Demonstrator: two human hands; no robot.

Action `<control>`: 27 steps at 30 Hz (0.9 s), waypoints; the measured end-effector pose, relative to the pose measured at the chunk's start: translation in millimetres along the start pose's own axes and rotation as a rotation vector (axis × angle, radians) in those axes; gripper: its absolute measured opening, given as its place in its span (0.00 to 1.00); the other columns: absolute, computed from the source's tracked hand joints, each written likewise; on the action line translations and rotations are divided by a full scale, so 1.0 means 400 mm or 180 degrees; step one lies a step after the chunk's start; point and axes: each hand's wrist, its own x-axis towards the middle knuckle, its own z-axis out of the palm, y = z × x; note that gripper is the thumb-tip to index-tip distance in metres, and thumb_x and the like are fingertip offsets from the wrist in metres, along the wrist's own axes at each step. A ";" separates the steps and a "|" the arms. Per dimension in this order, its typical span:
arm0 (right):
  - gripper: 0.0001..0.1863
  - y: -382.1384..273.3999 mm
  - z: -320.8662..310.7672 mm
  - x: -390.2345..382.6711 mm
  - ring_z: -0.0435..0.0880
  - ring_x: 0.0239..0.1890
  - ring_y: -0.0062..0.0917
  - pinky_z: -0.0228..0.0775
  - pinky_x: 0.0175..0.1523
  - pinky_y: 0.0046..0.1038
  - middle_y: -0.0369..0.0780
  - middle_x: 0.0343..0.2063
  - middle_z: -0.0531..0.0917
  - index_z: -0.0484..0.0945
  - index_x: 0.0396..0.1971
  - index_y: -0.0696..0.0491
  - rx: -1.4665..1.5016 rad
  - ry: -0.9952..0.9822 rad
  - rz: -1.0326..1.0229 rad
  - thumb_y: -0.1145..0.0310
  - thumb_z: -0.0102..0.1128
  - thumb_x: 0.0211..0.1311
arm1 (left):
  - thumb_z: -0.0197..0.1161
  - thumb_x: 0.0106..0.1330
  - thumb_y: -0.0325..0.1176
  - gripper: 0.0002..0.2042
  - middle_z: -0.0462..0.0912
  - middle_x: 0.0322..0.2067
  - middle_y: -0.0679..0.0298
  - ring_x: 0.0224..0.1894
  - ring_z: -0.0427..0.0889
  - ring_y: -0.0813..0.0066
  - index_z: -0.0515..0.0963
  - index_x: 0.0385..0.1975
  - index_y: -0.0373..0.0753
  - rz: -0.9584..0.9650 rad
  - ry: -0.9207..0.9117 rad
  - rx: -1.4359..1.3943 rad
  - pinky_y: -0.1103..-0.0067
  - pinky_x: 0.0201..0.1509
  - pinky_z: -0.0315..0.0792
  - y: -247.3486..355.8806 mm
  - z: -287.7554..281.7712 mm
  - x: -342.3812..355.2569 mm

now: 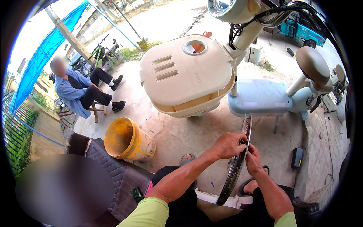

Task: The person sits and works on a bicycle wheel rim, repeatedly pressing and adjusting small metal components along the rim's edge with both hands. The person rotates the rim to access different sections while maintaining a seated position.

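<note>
Between my knees stands a long, narrow, curved piece (pixel 237 166) with a shiny metal edge and a dark, spotted face. It is tilted, its far end close to a pale blue footboard and its near end toward my lap. My left hand (pixel 230 145) comes across from the left, its fingers pinched at the piece's upper half. On the right side, my right hand (pixel 252 159) closes round the same piece, fingertips near those of my left. Whether a small part sits between the left fingers is hidden.
A cream scooter basket (pixel 185 75) and the blue footboard (pixel 259 96) stand ahead. A stained yellow bucket (pixel 141 145) is to the left, beside a quilted seat (pixel 107 166). A person (pixel 75 89) sits farther left. A black charger-like box (pixel 297 157) lies right. The lower left is blurred.
</note>
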 end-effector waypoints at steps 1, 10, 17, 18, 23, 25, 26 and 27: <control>0.12 0.003 -0.002 0.002 0.79 0.40 0.12 0.71 0.46 0.18 0.29 0.38 0.83 0.79 0.51 0.54 0.0004 -0.0011 -0.0010 0.70 0.59 0.71 | 0.63 0.62 0.35 0.10 0.84 0.26 0.54 0.27 0.83 0.63 0.81 0.38 0.36 0.0039 -0.0006 -0.0016 0.71 0.36 0.75 -0.001 0.000 0.000; 0.12 0.007 -0.005 0.002 0.79 0.39 0.12 0.71 0.45 0.17 0.29 0.38 0.83 0.80 0.51 0.54 0.0100 0.0009 -0.0023 0.70 0.59 0.71 | 0.62 0.62 0.35 0.10 0.83 0.25 0.54 0.27 0.82 0.62 0.81 0.38 0.36 0.0003 0.0028 0.0033 0.70 0.35 0.75 0.008 -0.002 -0.001; 0.11 0.009 -0.005 0.002 0.79 0.39 0.11 0.71 0.45 0.17 0.28 0.37 0.83 0.80 0.50 0.54 0.0033 -0.0055 -0.0025 0.69 0.59 0.71 | 0.62 0.61 0.35 0.11 0.82 0.25 0.54 0.27 0.81 0.64 0.81 0.40 0.37 -0.0055 0.0024 0.0080 0.70 0.35 0.74 -0.014 0.007 0.003; 0.11 0.007 -0.005 0.003 0.79 0.39 0.11 0.71 0.45 0.17 0.28 0.37 0.83 0.80 0.50 0.54 0.0032 -0.0047 -0.0023 0.69 0.59 0.71 | 0.62 0.61 0.35 0.11 0.82 0.25 0.54 0.27 0.81 0.63 0.81 0.40 0.37 -0.0071 0.0006 0.0078 0.70 0.35 0.74 -0.003 0.002 0.002; 0.12 0.007 -0.003 0.001 0.79 0.39 0.11 0.71 0.45 0.17 0.28 0.37 0.83 0.80 0.50 0.55 0.0019 -0.0054 -0.0045 0.68 0.61 0.71 | 0.62 0.62 0.35 0.11 0.82 0.24 0.54 0.27 0.81 0.63 0.80 0.39 0.36 0.0151 -0.0038 -0.0011 0.70 0.35 0.74 -0.014 0.002 0.000; 0.12 0.018 -0.011 0.004 0.78 0.39 0.11 0.71 0.45 0.17 0.29 0.38 0.83 0.80 0.50 0.55 0.0014 -0.0043 -0.0061 0.68 0.61 0.71 | 0.62 0.62 0.35 0.11 0.82 0.24 0.55 0.26 0.80 0.63 0.81 0.39 0.36 0.0121 0.0013 -0.0022 0.70 0.35 0.74 -0.019 0.008 0.002; 0.12 0.018 -0.014 0.004 0.78 0.40 0.12 0.71 0.46 0.18 0.29 0.38 0.82 0.80 0.50 0.55 -0.0003 -0.0055 -0.0068 0.68 0.61 0.71 | 0.62 0.62 0.35 0.11 0.82 0.23 0.56 0.26 0.80 0.63 0.81 0.39 0.36 0.0106 0.0040 -0.0028 0.70 0.34 0.74 -0.020 0.010 0.004; 0.12 0.016 -0.012 0.004 0.78 0.40 0.12 0.71 0.46 0.18 0.29 0.38 0.82 0.80 0.50 0.55 -0.0018 -0.0062 -0.0072 0.68 0.61 0.70 | 0.62 0.62 0.35 0.11 0.82 0.24 0.55 0.26 0.80 0.63 0.81 0.39 0.36 0.0038 0.0020 0.0005 0.70 0.35 0.74 -0.013 0.007 0.003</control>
